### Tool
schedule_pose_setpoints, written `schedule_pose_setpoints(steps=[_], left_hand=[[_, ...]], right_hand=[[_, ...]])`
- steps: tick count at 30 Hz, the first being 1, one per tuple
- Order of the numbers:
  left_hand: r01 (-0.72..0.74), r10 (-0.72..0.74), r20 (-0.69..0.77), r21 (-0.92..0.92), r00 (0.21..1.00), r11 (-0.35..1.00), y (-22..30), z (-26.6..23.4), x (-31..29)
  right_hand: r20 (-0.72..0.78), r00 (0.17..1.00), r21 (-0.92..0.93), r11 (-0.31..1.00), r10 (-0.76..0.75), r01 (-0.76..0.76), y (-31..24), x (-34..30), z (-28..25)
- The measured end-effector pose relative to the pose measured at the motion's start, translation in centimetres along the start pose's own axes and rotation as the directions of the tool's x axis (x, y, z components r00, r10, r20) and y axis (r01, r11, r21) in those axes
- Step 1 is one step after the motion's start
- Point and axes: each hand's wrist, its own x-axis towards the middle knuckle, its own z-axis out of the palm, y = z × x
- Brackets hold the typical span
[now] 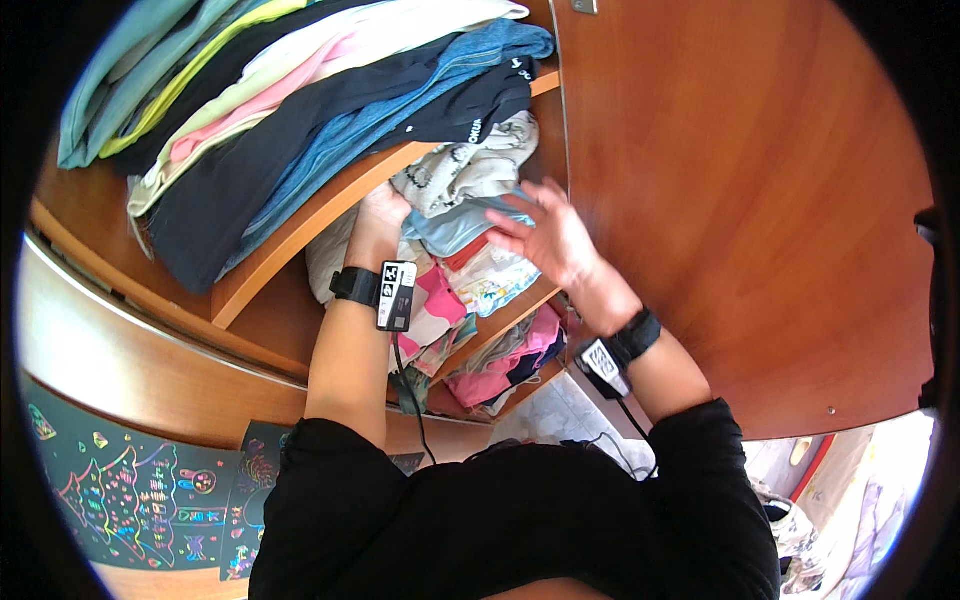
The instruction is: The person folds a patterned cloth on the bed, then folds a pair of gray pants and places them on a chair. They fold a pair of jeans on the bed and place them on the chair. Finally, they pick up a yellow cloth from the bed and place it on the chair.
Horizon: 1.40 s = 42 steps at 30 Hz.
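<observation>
My left hand [386,207] reaches under the upper shelf into the compartment below, against a white garment with a dark print [472,165]. Its fingers are mostly hidden, so I cannot tell whether they grip the cloth. My right hand [553,238] is held open beside the same pile, fingers spread and slightly blurred, with nothing in it. Between the hands lies a light blue garment [455,228]. Beneath it are a white garment with a colourful print [500,285] and a pink and white garment [435,305].
Folded jeans [480,55] and other clothes lie along the upper wooden shelf [300,235]. A lower compartment holds pink clothing [510,360]. The large wooden door [740,210] stands close on the right. Dark sheets with bright drawings [130,495] are at lower left.
</observation>
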Motion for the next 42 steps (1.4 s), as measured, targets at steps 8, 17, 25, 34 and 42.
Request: schedule_pose_setpoints(steps=[8,17,25,34,42], left_hand=[[0.354,-0.294,-0.261,0.224,0.92,0.908,-0.3,-3.3,-0.1],[-0.07,0.37,-0.2,0.796,0.908,0.602,-0.8,-3.4,-0.3],[-0.048,0.161,0.112,0.934,0.981,-0.354,-0.8,-4.2,1.9],[-0.543,0.434,0.498,0.839,0.751,-0.024,-3.5,-1.0,-8.8],[-0.134,-0.371,0.269,0.927,0.889,0.35,-6.2,-2.3,-30.7]], right_hand=[[0.048,0.979,-0.151,0.97,0.198,-0.189,0.6,-10.3,-6.3],[0.073,0.985,-0.385,0.915,0.159,-0.119,-4.4,-19.9,-6.0],[0.403,0.685,-0.731,0.237,-0.607,0.64,-10.9,-30.6,-3.6],[-0.188,0.434,-0.982,0.178,-0.881,-0.065,-16.1,-30.2,-16.3],[-0.149,0.71,-0.634,0.617,-0.688,0.465,-10.1,-29.5,-24.0]])
